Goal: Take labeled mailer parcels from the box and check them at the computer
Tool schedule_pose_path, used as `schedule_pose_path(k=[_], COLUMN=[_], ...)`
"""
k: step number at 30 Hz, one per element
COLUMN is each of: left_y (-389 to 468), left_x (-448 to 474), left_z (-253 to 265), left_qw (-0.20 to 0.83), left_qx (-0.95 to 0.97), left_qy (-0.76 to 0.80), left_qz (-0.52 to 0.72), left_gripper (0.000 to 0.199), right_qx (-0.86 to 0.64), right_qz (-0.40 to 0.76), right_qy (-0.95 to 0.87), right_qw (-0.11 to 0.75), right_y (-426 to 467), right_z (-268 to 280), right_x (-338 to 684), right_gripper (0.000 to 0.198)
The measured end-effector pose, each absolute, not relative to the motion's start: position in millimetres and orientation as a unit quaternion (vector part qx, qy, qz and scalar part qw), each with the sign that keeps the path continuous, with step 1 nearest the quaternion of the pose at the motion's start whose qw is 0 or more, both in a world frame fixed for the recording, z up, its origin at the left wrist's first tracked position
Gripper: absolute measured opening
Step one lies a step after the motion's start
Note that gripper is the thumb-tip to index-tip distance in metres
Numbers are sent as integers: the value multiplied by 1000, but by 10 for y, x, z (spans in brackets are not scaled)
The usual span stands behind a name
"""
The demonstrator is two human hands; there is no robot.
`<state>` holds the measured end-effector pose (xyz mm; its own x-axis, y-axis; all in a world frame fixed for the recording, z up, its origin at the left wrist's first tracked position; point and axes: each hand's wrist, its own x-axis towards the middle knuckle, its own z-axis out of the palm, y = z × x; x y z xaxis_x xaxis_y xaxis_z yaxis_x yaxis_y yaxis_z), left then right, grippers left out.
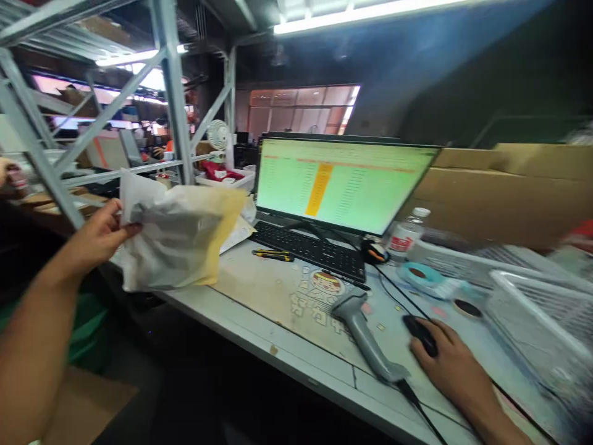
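Note:
My left hand (109, 228) pinches the left edge of a translucent white plastic bag (169, 235) with a yellowish right side. The bag hangs upright at the desk's left edge, and its contents are too blurred to make out. On the right, my right hand (447, 355) is wrapped over a black computer mouse (420, 335) resting on the printed desk mat (278, 290). A grey barcode scanner (368, 337) lies to the left of the mouse. Behind it are a black keyboard (315, 247) and a lit monitor (340, 185) showing a table with an orange column.
A yellow-and-black utility knife (273, 255) lies before the keyboard. Right of the monitor stand a plastic bottle (407, 232), a blue tape roll (421, 275) and a white basket (546, 315). Cardboard (514, 191) lines the back; a metal rack post (172, 93) rises at left.

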<state>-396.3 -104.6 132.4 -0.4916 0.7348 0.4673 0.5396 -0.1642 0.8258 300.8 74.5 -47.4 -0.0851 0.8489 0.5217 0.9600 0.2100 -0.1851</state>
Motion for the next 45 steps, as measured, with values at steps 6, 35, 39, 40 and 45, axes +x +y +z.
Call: schedule_pose_path(k=[6,35,39,40,45], left_y=[-194,-994,-974,-971,-954], left_x=[-2983,-1072,-1057,-1057,-1016], left_z=[1947,-568,-719,-744,-863], left_qw=[36,3,2,-1,-17], left_qx=[760,837,818,814,794], left_qy=[530,503,522,523,520], left_qz=[374,213,241,252,313], left_gripper=[30,53,50,48,43], right_qx=[-631,-647,-650,-650,-643], right_qz=[-122,-98,-99,-101,-109], right_qy=[-728,-724,-723,-722,-728], right_qw=[241,220,213,212,210], right_y=[680,504,448,436,456], right_z=[-473,-334,-284,-273,-294], right_x=[2949,2739,2673,2659,2669], right_gripper=[55,50,51,51,57])
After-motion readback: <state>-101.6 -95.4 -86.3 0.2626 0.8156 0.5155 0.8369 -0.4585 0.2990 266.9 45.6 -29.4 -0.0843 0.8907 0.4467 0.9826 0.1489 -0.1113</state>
